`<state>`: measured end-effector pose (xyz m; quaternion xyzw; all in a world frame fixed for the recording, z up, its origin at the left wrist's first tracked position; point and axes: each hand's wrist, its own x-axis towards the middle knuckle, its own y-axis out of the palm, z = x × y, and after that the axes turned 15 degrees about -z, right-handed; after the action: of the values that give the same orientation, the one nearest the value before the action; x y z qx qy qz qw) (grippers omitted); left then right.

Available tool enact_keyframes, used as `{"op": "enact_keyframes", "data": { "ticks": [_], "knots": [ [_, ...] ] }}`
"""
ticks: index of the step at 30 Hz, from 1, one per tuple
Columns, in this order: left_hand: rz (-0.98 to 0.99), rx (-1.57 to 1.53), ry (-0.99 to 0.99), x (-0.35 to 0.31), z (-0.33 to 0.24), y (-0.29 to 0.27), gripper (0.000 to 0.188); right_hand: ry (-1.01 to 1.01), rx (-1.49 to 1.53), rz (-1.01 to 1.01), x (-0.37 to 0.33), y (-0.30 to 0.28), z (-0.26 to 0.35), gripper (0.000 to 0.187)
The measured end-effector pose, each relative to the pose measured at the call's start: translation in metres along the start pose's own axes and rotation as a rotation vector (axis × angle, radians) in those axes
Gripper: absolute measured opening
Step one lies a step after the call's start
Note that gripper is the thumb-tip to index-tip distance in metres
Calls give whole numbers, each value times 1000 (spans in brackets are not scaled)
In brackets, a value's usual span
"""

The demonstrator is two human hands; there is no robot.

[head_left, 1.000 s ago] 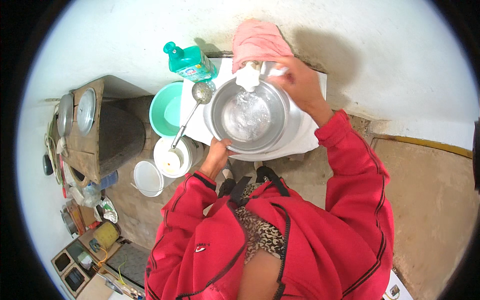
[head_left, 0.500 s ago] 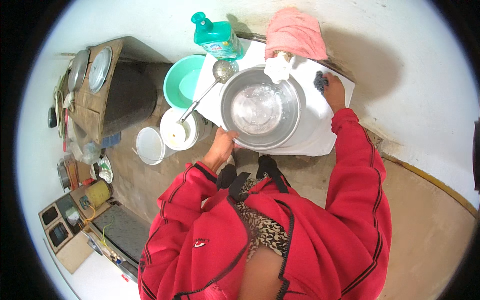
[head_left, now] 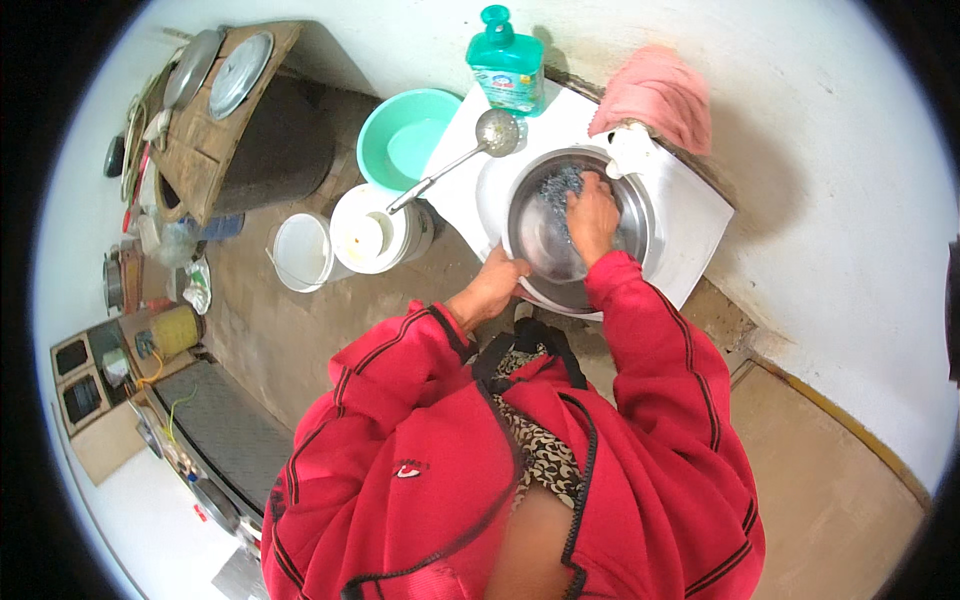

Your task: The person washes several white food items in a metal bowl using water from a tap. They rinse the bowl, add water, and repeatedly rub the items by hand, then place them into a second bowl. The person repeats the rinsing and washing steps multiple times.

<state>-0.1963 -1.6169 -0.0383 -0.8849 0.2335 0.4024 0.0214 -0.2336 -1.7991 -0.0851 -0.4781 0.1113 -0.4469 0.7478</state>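
Observation:
A round grey metal basin stands in the white sink top, below a white tap. My left hand is closed on its near left rim, thumb over the edge. Inside the basin, my right hand presses a dark grey, stringy scouring pad against the bottom, its fingers bent over the pad. Part of the pad is hidden under the fingers. The basin's bottom looks wet and shiny.
A skimmer ladle lies across the sink's left side. Behind it stands a green pump bottle; a pink cloth drapes by the tap. To the left are a mint-green basin, two white buckets and a wooden stand.
My right hand has brought the scouring pad from the sink top's right side left into the basin. My left hand still grips the rim. The whole view has shifted.

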Motion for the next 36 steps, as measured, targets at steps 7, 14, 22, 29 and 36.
{"op": "enact_keyframes", "data": {
  "ticks": [7,14,22,29,36],
  "knots": [
    [-2,-204,76,22,7,-37,46,-491,383,509,-44,-24,27,41],
    [1,-133,57,4,10,-46,52,-647,-182,219,17,-17,6,39],
    [-7,-273,79,-15,-7,-94,47,-737,265,671,-45,-28,78,42],
    [-151,-358,82,-51,2,-126,48,-780,64,331,-23,5,100,40],
    [-352,-461,84,-68,31,-202,37,-535,432,971,-84,47,189,32]
  ]
}}
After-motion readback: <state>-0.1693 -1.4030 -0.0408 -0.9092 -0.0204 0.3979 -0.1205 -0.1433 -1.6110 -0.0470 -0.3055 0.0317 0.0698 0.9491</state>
